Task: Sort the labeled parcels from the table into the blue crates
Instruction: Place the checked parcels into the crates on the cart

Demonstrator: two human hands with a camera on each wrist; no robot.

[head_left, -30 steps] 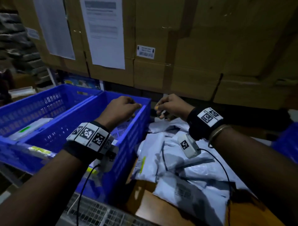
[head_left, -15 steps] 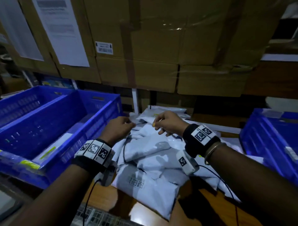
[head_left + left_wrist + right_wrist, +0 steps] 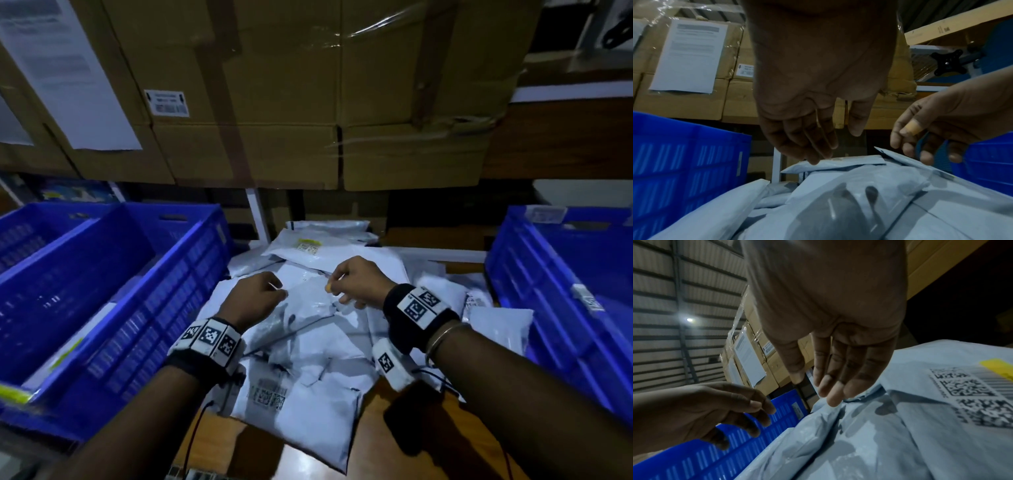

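A heap of grey-white poly parcels [image 3: 301, 404] with printed code labels covers the wooden table between the blue crates. Both my hands hover low over the heap's middle and hold nothing. My left hand [image 3: 270, 291] has loosely curled fingers [image 3: 818, 146] just above a parcel's edge [image 3: 838, 164]. My right hand [image 3: 337, 287] reaches down with nearly straight fingers [image 3: 833, 395], and its tips touch the crumpled top parcel [image 3: 869, 434]. Two blue crates [image 3: 164, 260] stand to the left, and the nearer one holds a parcel [image 3: 68, 349]. A third blue crate [image 3: 534, 274] stands to the right.
Stacked cardboard boxes [image 3: 274, 102] with taped paper sheets [image 3: 65, 75] rise close behind the table. Bare wood of the table [image 3: 376, 445] shows at the front edge. A parcel with a yellow strip [image 3: 308, 246] lies at the back of the heap.
Both hands have moved right and down, from the left crate's rim to over the middle of the parcel heap. The head view has swung right, and the right crate now shows.
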